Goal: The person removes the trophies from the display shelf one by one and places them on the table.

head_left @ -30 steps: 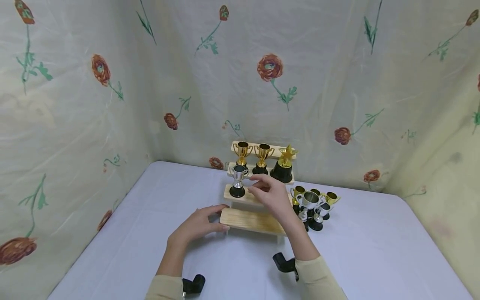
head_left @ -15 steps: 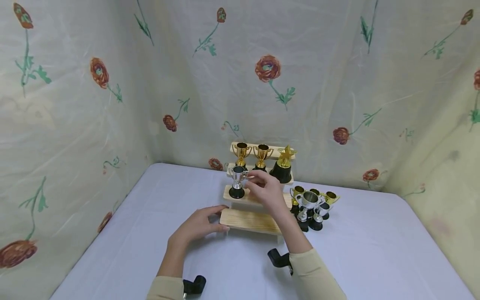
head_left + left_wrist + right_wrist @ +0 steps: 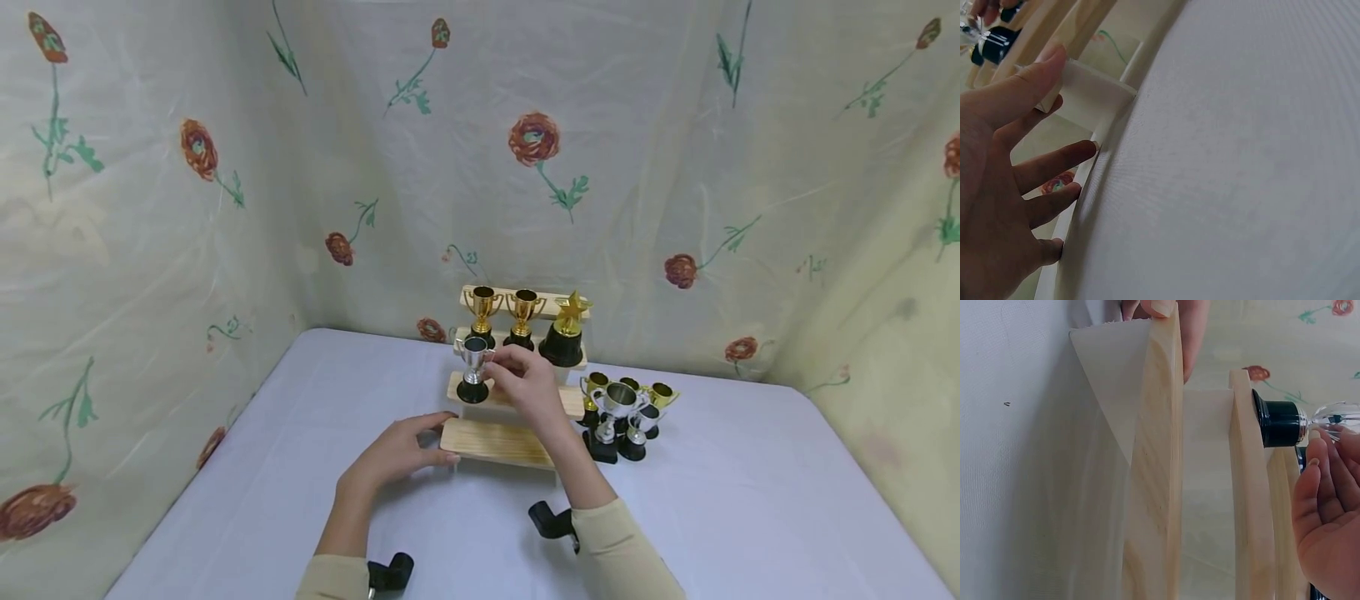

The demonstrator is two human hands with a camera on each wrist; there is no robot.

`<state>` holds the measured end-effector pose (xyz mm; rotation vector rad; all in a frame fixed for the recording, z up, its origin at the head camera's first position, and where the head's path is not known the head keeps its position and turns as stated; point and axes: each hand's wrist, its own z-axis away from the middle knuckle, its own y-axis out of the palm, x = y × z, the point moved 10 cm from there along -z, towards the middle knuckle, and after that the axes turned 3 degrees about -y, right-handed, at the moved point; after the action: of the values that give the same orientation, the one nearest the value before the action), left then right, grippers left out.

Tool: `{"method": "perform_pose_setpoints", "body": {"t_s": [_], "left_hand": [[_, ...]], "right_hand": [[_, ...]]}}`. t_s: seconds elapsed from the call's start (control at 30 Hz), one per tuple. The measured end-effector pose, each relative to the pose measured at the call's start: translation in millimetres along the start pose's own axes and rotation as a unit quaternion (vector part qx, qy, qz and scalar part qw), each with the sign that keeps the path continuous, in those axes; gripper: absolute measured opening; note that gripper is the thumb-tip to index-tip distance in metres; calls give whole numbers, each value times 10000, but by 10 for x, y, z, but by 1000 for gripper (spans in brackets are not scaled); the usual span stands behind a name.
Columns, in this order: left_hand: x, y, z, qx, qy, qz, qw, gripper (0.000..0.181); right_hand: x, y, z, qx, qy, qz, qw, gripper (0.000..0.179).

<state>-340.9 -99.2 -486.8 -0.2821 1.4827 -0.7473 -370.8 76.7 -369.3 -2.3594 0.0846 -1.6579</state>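
A small silver trophy cup (image 3: 474, 353) with a black base stands at the left end of the second step of a wooden stepped shelf (image 3: 495, 442). My right hand (image 3: 531, 390) pinches its stem between thumb and fingers, from the right. In the right wrist view the trophy's black base (image 3: 1280, 422) is right at the step's surface. My left hand (image 3: 396, 452) holds the left end of the lowest step, thumb in front and index finger behind. Its other fingers (image 3: 1054, 164) spread beside the shelf's white side support (image 3: 1094, 94).
Higher up the shelf stand two gold trophy cups (image 3: 483, 305) and a gold star trophy (image 3: 572, 320). Right of the shelf, several gold and silver trophies (image 3: 621, 402) cluster on the white-covered table (image 3: 750, 492). A flowered curtain (image 3: 630, 167) hangs behind.
My right hand has moved left to the silver trophy cup and taken hold of its stem. The trophy has shifted slightly toward the step's front edge. My left hand has stayed put.
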Motion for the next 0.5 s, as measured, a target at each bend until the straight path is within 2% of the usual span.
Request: {"method": "perform_pose_setpoints", "body": {"t_s": [0.3,0.5], "left_hand": [[5,10,-1,40,9,28,10000,69],[12,17,-24,25,-5,-18,10000,68]], "right_hand": [[16,-59,0,-291,-335,-161,9989,12],[-13,-136,12,-363,-311,-121,9988,14]]}}
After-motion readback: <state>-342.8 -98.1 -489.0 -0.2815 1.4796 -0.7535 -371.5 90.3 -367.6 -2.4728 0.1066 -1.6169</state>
